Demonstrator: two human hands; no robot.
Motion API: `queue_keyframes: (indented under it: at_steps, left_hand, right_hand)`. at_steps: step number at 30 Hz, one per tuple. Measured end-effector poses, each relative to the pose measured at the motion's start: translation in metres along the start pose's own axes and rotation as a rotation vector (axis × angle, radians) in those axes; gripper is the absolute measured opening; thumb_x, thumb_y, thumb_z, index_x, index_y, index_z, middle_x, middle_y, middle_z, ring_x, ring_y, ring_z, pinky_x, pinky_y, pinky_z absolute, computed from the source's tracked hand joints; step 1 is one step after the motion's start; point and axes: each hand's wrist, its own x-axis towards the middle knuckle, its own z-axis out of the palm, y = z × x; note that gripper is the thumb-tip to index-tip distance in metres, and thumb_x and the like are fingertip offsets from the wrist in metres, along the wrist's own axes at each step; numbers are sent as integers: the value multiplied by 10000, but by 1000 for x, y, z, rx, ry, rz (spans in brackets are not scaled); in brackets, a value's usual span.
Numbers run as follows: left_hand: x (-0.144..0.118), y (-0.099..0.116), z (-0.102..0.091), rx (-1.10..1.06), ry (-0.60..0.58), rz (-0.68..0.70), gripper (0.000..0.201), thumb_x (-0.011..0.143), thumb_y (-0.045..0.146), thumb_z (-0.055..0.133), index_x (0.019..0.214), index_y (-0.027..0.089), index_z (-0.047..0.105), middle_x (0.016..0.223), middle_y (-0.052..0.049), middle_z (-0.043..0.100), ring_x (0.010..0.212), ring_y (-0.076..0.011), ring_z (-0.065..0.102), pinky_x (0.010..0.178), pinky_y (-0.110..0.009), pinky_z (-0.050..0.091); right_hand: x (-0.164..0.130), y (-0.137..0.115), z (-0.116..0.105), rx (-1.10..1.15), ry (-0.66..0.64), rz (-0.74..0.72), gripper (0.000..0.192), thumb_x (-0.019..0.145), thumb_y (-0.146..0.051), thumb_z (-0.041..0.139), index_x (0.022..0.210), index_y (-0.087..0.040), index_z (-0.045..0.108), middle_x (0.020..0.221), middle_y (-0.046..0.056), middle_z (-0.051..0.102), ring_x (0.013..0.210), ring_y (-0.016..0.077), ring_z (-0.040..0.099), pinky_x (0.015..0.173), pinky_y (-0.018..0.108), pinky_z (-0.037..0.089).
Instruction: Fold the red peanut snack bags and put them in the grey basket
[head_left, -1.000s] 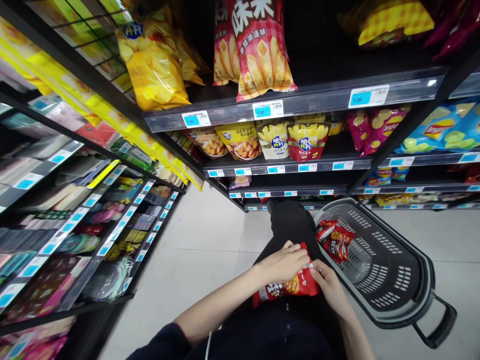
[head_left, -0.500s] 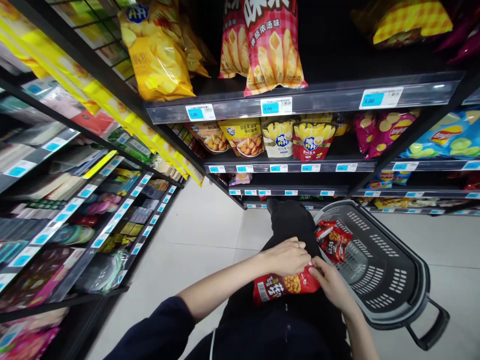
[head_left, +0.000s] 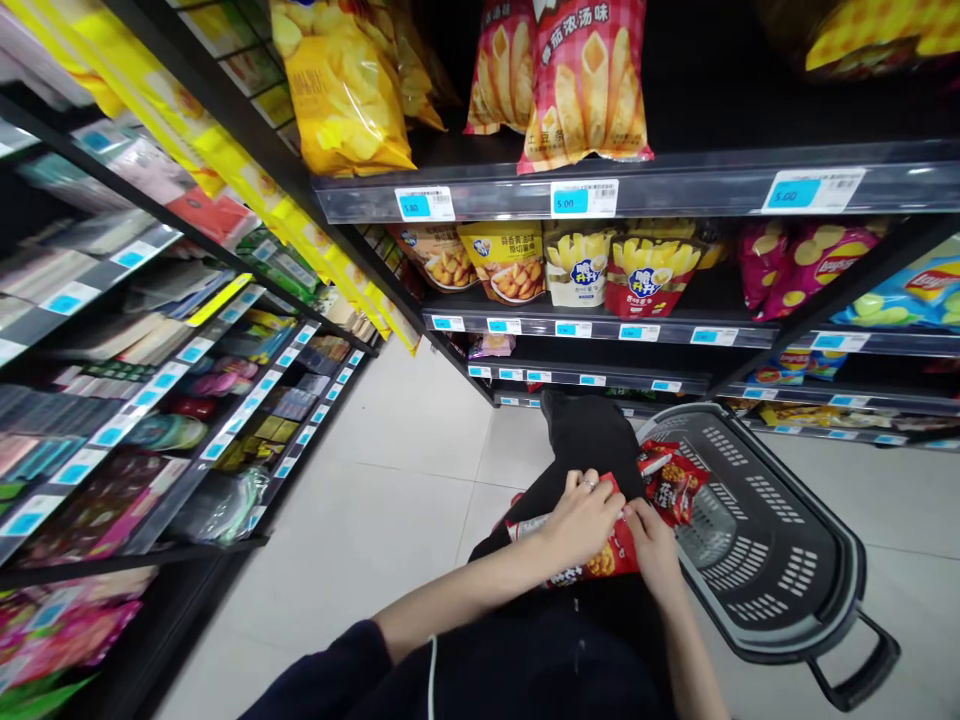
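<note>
A red snack bag [head_left: 616, 562] lies across my lap, its front printed with golden nut-like pieces. My left hand [head_left: 589, 515], with a ring on one finger, is closed on the bag's upper edge and covers much of it. My right hand [head_left: 651, 535] pinches the same bag near its right end, close beside the left fingers. The fingertips partly hide the bag's edge, so I cannot tell whether it is torn. Just right of my hands, similar red packets [head_left: 675, 484] lie in a dark grey shopping basket [head_left: 861, 575].
The basket's black handle [head_left: 862, 680] sticks out at lower right. Ahead, a black shelf [head_left: 510, 205] holds snack bags, among them a yellow chip bag [head_left: 349, 95]. Another stocked shelf unit [head_left: 225, 440] runs along the left. Pale floor tiles [head_left: 397, 430] lie between them.
The view has shifted slightly, so the shelf goods sit further right. My left hand has turned on the bag's edge, and its forearm now covers more of the bag. Both hands keep hold.
</note>
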Motion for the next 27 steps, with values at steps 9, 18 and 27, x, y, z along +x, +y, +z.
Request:
queue_keyframes:
  at_steps: [9, 18, 27]
  left_hand:
    - [-37, -18, 13, -455, 33, -500, 437, 756, 430, 595, 1081, 180, 443, 1051, -70, 521, 914, -213, 536, 761, -319, 424]
    - [-42, -23, -2, -589, -45, -401, 301, 767, 385, 565, 994, 196, 507, 936, -39, 612, 838, -214, 585, 704, -301, 429]
    - [0, -27, -30, -880, -62, -230, 481, 552, 429, 749, 921, 185, 561, 768, 18, 636, 687, -160, 593, 562, -210, 387]
  right_hand:
    - [0, -7, 1, -198, 73, 41, 430, 826, -522, 365, 535, -208, 401, 468, -18, 479, 468, 131, 452, 476, 219, 300]
    - [3, -23, -15, 157, -245, -53, 337, 791, -511, 502, 684, -191, 511, 610, 5, 557, 573, 155, 514, 514, 232, 386]
    - [-3, -41, -30, 170, -90, -125, 349, 824, -471, 440, 619, -192, 486, 526, -21, 474, 501, 127, 442, 475, 222, 341]
